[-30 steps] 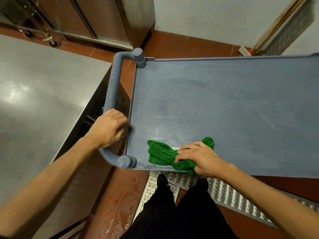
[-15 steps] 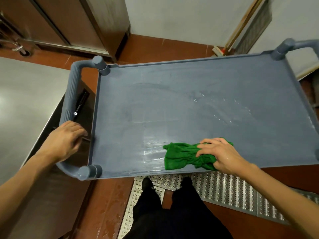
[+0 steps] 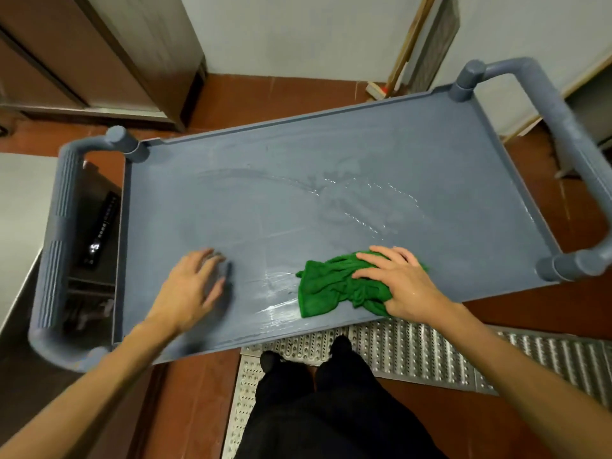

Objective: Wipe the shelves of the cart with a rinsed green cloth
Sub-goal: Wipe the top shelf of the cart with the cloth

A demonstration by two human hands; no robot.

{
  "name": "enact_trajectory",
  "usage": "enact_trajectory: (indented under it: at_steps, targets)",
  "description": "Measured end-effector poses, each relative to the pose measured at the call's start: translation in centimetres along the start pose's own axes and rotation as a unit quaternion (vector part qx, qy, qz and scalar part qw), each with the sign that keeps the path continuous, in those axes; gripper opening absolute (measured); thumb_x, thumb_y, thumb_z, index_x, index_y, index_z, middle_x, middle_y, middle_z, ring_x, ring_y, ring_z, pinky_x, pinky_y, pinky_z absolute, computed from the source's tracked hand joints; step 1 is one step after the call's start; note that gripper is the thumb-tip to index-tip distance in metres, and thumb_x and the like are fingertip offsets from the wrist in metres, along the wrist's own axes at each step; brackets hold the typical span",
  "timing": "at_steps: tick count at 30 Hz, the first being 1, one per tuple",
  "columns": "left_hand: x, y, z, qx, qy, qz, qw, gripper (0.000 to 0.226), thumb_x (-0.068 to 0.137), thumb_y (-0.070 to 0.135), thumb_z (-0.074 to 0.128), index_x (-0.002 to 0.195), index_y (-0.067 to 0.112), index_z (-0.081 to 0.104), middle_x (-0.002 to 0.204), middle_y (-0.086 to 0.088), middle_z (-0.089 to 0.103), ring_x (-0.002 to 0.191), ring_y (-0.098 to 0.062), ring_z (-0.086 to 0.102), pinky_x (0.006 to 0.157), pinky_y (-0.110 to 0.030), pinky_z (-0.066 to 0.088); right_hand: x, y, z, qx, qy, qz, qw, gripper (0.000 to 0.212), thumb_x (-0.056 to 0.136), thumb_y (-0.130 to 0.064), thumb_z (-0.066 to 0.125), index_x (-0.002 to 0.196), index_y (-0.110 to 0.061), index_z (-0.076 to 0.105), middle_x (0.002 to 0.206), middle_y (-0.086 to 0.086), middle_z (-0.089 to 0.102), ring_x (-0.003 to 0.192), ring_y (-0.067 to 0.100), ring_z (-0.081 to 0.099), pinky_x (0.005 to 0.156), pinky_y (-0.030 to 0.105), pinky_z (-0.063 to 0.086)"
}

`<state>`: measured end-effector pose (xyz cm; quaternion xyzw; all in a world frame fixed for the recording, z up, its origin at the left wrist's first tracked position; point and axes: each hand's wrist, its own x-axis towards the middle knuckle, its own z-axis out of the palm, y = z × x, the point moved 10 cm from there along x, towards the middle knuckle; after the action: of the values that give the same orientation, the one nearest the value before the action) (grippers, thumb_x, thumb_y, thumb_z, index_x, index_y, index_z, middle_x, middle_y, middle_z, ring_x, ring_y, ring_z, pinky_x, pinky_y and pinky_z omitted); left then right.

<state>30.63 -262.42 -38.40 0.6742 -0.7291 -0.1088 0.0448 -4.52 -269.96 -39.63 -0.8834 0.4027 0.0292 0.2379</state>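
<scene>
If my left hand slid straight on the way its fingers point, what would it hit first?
The left hand points across bare shelf. Nothing stands in that line, so it would likely meet the far rim first.

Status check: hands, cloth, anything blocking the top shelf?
Left hand open over top shelf, contact unclear. Right hand pressing green cloth near front edge. Wet streaks mid-shelf; nothing in cloth's path.

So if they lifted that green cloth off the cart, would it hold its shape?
Probably not: the green cloth lies bunched in folds under the right hand, so it likely droops. Wet streaks on the shelf suggest it's damp, so somewhat heavy.
</scene>
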Motion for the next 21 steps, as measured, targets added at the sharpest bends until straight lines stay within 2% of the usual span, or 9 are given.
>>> enact_trajectory:
  at_steps: [2, 3, 6, 9, 13, 17, 21]
  targets:
    - [1.3, 5.2, 1.5, -0.022, -0.002, 0.032, 0.999, 0.059, 0.099, 0.047, 0.043, 0.135, 0.003, 0.059, 0.139, -0.023, 0.056, 0.127, -0.040, 0.054, 0.108, -0.049, 0.045, -0.8, 1.1, -0.4, 0.010, 0.031, 0.058, 0.998, 0.093, 0.064, -0.028, 0.068, 0.151, -0.037, 0.038, 0.165, 0.002, 0.019, 0.153, 0.023, 0.011, 0.123, 0.042, -0.004]
    - [1.8, 7.0, 1.9, -0.031, -0.001, 0.033, 0.999, 0.062, 0.099, 0.051, 0.042, 0.138, 0.004, 0.057, 0.142, -0.023, 0.054, 0.130, -0.040, 0.052, 0.110, -0.049, 0.043, -1.6, 2.0, -0.7, 0.038, 0.053, 0.103, 0.993, 0.098, 0.064, -0.037, 0.065, 0.155, -0.035, 0.029, 0.166, 0.006, 0.016, 0.153, 0.025, 0.009, 0.124, 0.045, -0.001]
    - [2.1, 9.0, 3.1, -0.044, -0.031, -0.003, 0.999, 0.083, 0.091, 0.072, 0.044, 0.148, 0.012, 0.047, 0.154, -0.025, 0.041, 0.143, -0.040, 0.039, 0.116, -0.050, 0.035, -4.3, 3.4, -0.6, 0.133, 0.103, 0.188, 0.968, 0.092, 0.071, -0.050, 0.064, 0.155, -0.037, 0.028, 0.161, 0.005, 0.021, 0.147, 0.025, 0.019, 0.120, 0.050, 0.020]
    - [0.9, 8.3, 4.4, 0.005, -0.082, -0.038, 0.996, 0.116, 0.073, 0.096, 0.040, 0.157, 0.017, 0.034, 0.162, -0.027, 0.026, 0.151, -0.041, 0.024, 0.119, -0.059, 0.027, -5.7, 2.8, 1.0, 0.177, 0.107, 0.190, 0.960, 0.088, 0.079, -0.054, 0.073, 0.154, -0.041, 0.029, 0.154, 0.002, 0.027, 0.144, 0.024, 0.021, 0.115, 0.049, 0.029]
    - [-2.4, 4.1, 5.5, 0.021, -0.100, -0.141, 0.985, 0.143, 0.055, 0.108, 0.034, 0.161, 0.013, 0.022, 0.166, -0.027, 0.012, 0.155, -0.041, 0.011, 0.117, -0.065, 0.020, -4.4, 1.5, 1.3, 0.172, 0.106, 0.187, 0.961, 0.075, 0.080, -0.064, 0.069, 0.147, -0.045, 0.041, 0.143, 0.004, 0.037, 0.139, 0.021, 0.025, 0.111, 0.045, 0.033]
    - [-3.5, 3.5, 6.3, -0.010, -0.104, -0.176, 0.979, 0.148, 0.054, 0.110, 0.032, 0.162, 0.010, 0.016, 0.170, -0.020, 0.001, 0.158, -0.036, 0.000, 0.120, -0.065, 0.019, -1.2, -2.4, 2.2, 0.191, 0.070, 0.159, 0.966, 0.069, 0.078, -0.055, 0.073, 0.142, -0.043, 0.049, 0.136, 0.001, 0.040, 0.134, 0.018, 0.026, 0.109, 0.041, 0.033]
    - [-3.1, 3.4, 6.0, -0.017, -0.102, -0.175, 0.979, 0.149, 0.053, 0.110, 0.031, 0.161, 0.008, 0.023, 0.169, -0.023, 0.006, 0.156, -0.039, 0.007, 0.118, -0.067, 0.023, 2.3, -7.8, 4.3, 0.180, 0.051, 0.117, 0.975, 0.069, 0.074, -0.053, 0.068, 0.139, -0.041, 0.051, 0.130, 0.003, 0.041, 0.129, 0.023, 0.031, 0.109, 0.049, 0.037]
